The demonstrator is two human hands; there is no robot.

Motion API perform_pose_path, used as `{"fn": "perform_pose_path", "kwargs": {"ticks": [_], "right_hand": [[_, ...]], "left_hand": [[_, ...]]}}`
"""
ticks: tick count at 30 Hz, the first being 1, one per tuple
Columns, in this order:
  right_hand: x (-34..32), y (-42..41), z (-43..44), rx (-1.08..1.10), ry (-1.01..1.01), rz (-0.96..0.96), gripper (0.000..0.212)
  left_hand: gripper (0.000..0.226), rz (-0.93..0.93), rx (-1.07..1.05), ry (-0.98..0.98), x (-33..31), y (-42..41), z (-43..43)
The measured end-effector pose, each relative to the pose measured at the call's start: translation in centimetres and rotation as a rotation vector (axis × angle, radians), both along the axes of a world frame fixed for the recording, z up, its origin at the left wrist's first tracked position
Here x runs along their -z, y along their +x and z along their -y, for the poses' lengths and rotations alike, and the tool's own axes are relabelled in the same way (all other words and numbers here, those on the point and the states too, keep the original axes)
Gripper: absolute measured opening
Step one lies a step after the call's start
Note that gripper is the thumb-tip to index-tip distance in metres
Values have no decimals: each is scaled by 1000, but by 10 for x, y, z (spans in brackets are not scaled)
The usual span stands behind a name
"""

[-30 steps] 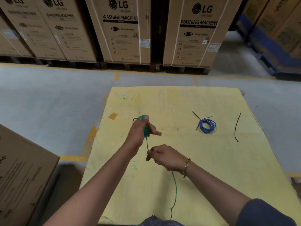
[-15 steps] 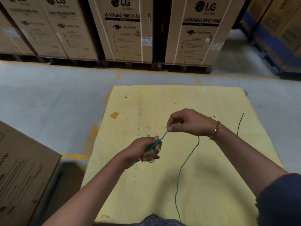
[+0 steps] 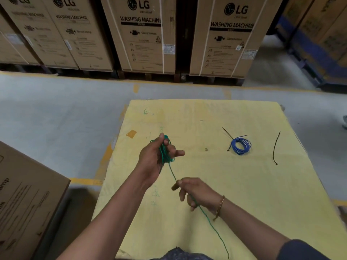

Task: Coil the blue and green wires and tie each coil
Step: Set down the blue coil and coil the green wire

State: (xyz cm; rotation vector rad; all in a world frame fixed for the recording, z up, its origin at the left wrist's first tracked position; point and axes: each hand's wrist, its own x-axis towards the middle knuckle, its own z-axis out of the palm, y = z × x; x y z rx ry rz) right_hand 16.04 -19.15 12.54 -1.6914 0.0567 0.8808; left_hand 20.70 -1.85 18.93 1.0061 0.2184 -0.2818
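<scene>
The left hand grips a bunch of green wire loops; the right hand pinches its trailing strand. The tied blue coil lies on the yellow table.

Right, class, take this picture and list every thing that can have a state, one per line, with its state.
Green wire: partly coiled on the left hand, the rest trailing loose.
Blue wire: coiled, a black tie on it, lying on the yellow sheet.
Spare black tie: lying unused, right of the blue wire.
Left hand: holds the green coil.
Right hand: grips the trailing green wire.
</scene>
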Motion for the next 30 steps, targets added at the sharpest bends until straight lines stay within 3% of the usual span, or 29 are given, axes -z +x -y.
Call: {"fn": "perform_pose_path", "kwargs": {"ticks": [2,6,8,11,14,19,22,26,30], "right_hand": [[-15,-2,0,-117,-76,49,29],[-57,23,12,-288,-335,362,21],[-76,38,19,-429,-480,521,18],[-89,54,29,-489,-539,600,14],[-92,67,42,-375,-434,630,11],[-68,75,51,57,-166,556,15],[-31,61,37,193,-88,425,17],[17,24,19,185,-75,276,32],[35,-10,10,-31,-153,129,33]], "left_hand": [[35,86,43,261,10,1,-2],[36,153,326,858,31,-10,1],[34,163,456,954,32,-19,7],[35,149,548,966,31,-24,14],[40,24,558,768,32,-23,11],[39,-183,541,10,25,-33,4],[40,-232,429,-268,20,-35,10],[38,-260,176,-306,27,-28,19],[33,-200,49,-1,48,-21,25]]}}
